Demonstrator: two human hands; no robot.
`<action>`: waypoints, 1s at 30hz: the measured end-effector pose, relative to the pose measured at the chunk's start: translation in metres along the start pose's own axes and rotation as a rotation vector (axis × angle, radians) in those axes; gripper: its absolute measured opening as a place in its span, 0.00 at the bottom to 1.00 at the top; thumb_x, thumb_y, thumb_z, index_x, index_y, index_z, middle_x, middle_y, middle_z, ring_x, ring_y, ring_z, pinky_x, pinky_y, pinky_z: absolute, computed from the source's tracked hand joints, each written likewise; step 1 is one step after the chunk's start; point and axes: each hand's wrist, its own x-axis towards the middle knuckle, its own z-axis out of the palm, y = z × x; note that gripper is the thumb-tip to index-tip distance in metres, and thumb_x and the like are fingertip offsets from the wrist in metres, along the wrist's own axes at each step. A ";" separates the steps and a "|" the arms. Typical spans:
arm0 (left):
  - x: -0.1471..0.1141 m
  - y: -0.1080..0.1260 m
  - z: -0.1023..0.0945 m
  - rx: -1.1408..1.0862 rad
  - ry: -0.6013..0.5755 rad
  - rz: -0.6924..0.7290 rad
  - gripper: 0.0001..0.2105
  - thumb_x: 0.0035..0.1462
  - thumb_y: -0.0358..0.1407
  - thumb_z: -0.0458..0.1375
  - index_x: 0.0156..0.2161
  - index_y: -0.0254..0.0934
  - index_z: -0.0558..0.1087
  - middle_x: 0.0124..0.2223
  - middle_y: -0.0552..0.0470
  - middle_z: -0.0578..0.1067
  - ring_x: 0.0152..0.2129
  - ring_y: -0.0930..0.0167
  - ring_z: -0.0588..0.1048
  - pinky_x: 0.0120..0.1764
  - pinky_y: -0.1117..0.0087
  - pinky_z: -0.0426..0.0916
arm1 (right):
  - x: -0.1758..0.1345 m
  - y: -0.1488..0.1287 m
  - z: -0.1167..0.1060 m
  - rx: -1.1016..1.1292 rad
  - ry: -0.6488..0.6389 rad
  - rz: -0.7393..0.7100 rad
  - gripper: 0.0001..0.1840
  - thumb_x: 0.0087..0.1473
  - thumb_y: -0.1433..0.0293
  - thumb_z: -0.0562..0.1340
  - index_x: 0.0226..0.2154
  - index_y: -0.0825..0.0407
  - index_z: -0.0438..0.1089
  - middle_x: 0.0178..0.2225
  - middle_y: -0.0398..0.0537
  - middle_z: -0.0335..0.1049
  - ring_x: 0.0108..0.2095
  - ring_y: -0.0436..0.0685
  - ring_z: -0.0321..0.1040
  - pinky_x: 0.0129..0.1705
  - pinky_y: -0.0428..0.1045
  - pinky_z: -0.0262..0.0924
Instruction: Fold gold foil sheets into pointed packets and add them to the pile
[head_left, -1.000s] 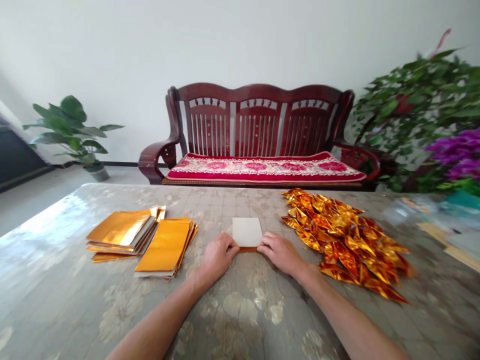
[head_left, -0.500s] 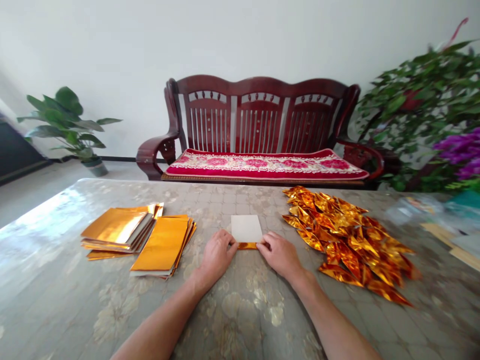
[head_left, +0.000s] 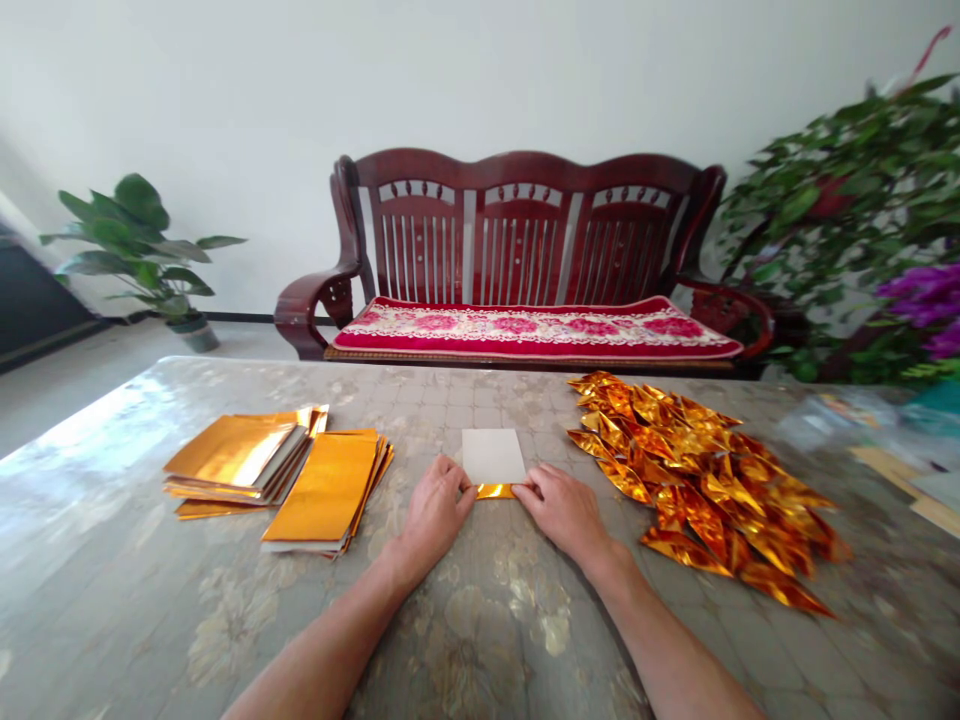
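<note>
A sheet of gold foil paper point(head_left: 493, 455) lies in front of me with its pale side up. Its near edge is turned over into a narrow, shiny gold strip. My left hand point(head_left: 441, 500) pinches the left end of that strip between thumb and fingers. At the strip's right end, my right hand point(head_left: 561, 507) grips in the same way. Both hands rest low on the table, and the fingertips partly cover the strip's ends.
Stacked flat gold sheets point(head_left: 322, 490) lie to the left, beside another stack point(head_left: 229, 455). A heap of folded gold foil pieces point(head_left: 697, 480) spreads on the right. Clear plastic bags point(head_left: 836, 418) sit beyond it. A wooden bench point(head_left: 517, 240) stands behind the patterned table point(head_left: 225, 620).
Both hands keep their hold on the folded edge with hardly any movement. The gold strip now catches brighter light, and the view has shifted very slightly.
</note>
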 end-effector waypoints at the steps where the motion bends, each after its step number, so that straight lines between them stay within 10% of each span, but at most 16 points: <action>1: 0.000 0.000 0.000 0.003 -0.001 -0.003 0.07 0.58 0.30 0.57 0.28 0.38 0.69 0.35 0.52 0.69 0.36 0.69 0.71 0.40 0.69 0.65 | 0.000 0.000 0.000 -0.010 -0.002 -0.005 0.12 0.60 0.62 0.60 0.26 0.48 0.69 0.30 0.43 0.73 0.33 0.54 0.69 0.30 0.48 0.49; 30: 0.000 0.012 -0.009 0.375 -0.073 -0.084 0.10 0.63 0.39 0.54 0.33 0.38 0.72 0.40 0.49 0.72 0.39 0.65 0.72 0.42 0.66 0.63 | 0.002 -0.008 -0.001 -0.134 -0.003 0.039 0.12 0.59 0.64 0.60 0.25 0.50 0.67 0.30 0.44 0.74 0.33 0.54 0.70 0.33 0.49 0.47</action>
